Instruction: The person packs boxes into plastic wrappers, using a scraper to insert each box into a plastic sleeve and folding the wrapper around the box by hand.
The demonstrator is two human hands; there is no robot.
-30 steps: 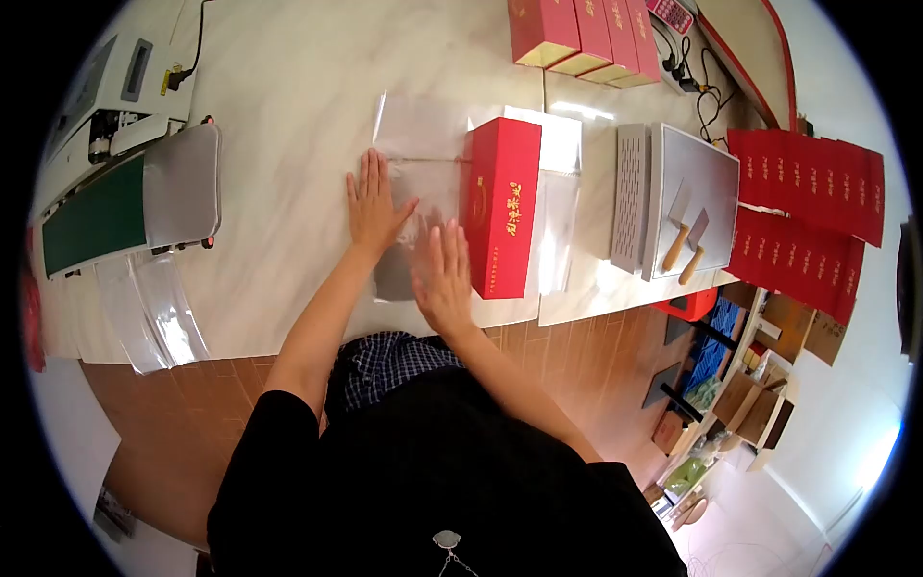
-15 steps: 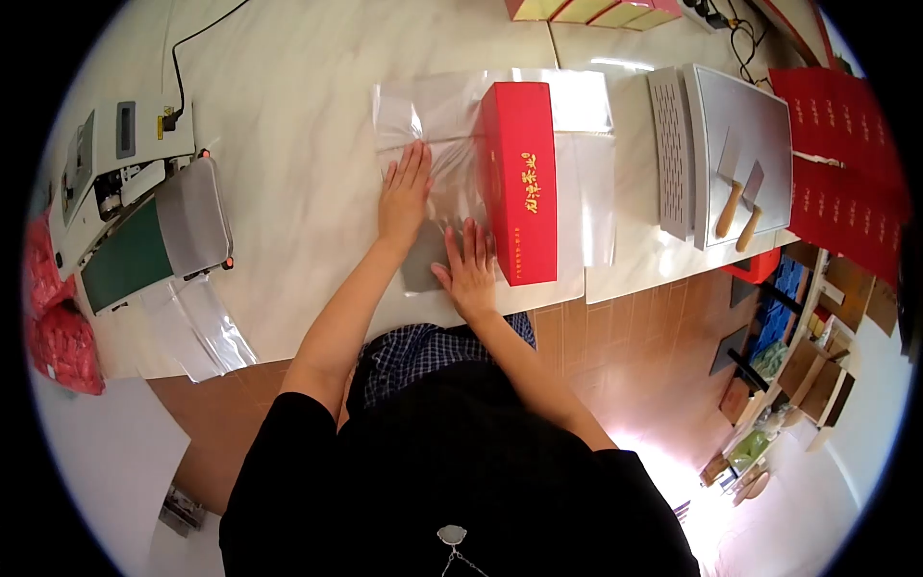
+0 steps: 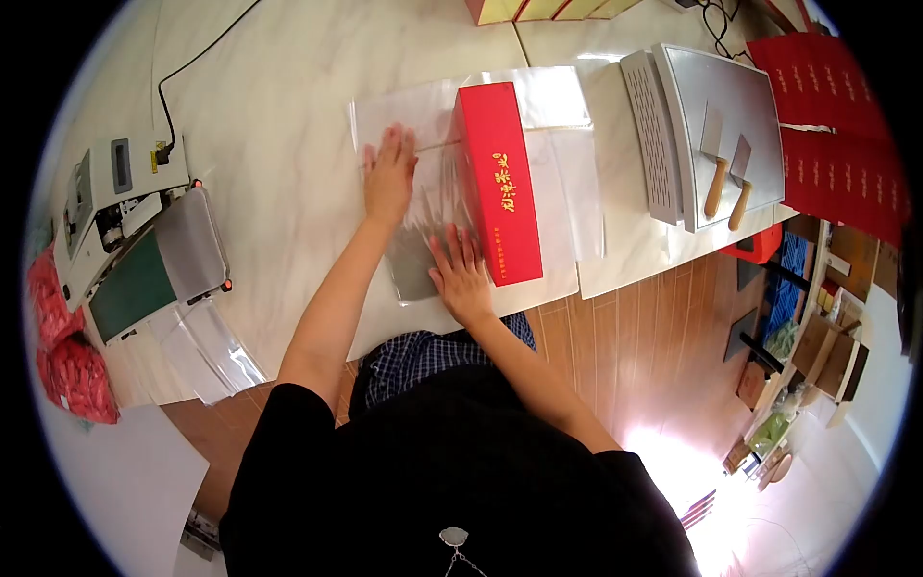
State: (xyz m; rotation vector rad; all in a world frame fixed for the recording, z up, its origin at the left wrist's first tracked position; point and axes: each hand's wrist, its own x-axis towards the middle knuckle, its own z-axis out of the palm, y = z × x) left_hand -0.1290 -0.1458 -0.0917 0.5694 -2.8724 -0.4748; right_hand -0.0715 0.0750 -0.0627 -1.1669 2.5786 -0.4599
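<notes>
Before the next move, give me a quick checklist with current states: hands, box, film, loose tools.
1. Left hand empty, fingers extended: ok.
2. Right hand empty, fingers extended: ok.
3. Right hand not touching the long red rectangular box with gold lettering: cannot tell, fingertips very close to its side.
4. Clear plastic film under the box smooth: not ok, creases show left of the box.
5. Two wooden-handled flat metal blades off the film: ok, lying on the silver-topped white box-shaped unit.

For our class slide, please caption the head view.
Left hand and right hand spread beside a gold-lettered red box, over clear plastic film on a marbled table.
</notes>
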